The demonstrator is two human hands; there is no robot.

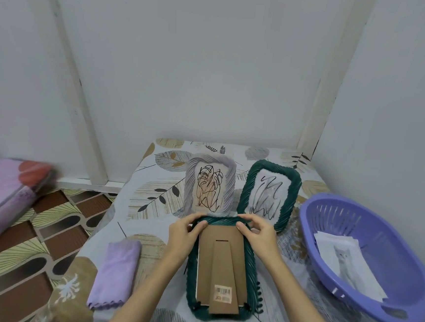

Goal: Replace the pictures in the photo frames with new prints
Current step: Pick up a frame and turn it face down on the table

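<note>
A table [153, 181] under a leaf-print cloth fills the middle of the view, pushed into a corner of pale walls. At its right edge sits a purple basket [335, 210], slotted along its wall, with a stack of prints [346, 262] lying inside; the top one shows a pale cat. In the middle of the table, nearest the person, a green frame [250, 277] lies face down, its brown backing [223, 262] with a fold-out stand and a barcode sticker facing up. Behind it two frames stand upright, leaning back: a grey frame [210, 185] on the left and a second green one [270, 194] to its right, each holding a line-drawing picture. A folded lilac cloth [117, 270] lies on the table left of the flat frame. Both hands are at the far end of the flat frame: the left hand [184, 231] curls its fingers around the top left corner of the rim, thumb against the backing's edge, and the right hand [256, 232] pinches the top right corner, thumb on the backing and fingers arched over the rim.
</note>
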